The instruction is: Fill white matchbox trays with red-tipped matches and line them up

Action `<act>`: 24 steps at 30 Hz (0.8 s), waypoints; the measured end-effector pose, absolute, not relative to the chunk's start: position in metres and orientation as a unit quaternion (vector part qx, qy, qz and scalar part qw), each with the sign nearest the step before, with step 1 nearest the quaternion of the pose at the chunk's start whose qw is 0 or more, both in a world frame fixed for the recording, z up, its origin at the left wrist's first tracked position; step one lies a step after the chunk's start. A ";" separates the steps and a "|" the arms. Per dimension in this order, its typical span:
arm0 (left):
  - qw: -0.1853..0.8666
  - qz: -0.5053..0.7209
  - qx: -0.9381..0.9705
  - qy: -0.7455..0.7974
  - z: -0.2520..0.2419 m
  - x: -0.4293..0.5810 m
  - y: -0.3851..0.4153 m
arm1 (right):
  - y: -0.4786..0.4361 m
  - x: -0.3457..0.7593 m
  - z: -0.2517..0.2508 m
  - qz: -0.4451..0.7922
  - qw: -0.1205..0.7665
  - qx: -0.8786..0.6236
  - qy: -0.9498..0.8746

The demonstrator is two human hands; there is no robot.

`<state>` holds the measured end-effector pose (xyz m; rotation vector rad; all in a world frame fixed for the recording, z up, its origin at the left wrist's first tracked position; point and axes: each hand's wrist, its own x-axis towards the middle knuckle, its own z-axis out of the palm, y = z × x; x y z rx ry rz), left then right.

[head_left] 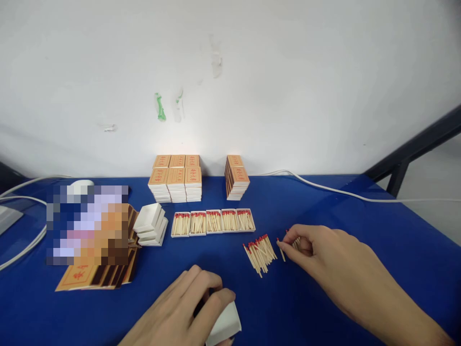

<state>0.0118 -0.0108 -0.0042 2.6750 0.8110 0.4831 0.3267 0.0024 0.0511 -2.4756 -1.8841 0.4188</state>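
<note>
My left hand (196,300) is closed around a white matchbox tray (225,324) at the front edge of view. To the right, the thumb and index finger of my right hand (324,252) pinch a red-tipped match (282,252) low over the table. A few more matches (296,242) show partly behind those fingers. Between the hands lies a loose pile of matches (261,253), heads pointing away from me. Behind it, several filled matchbox trays (213,222) stand side by side in a row.
Stacks of orange matchboxes (175,178) stand near the wall, with a smaller stack (236,178) to their right. At left are piled white trays (149,223) and flat matchbox sleeves (90,274), partly pixelated. A white cable (324,185) crosses the blue table (345,206).
</note>
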 end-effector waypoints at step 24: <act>0.138 0.173 0.935 0.277 -0.004 0.011 -0.009 | 0.001 0.329 0.048 -0.006 -0.060 -0.806 -0.589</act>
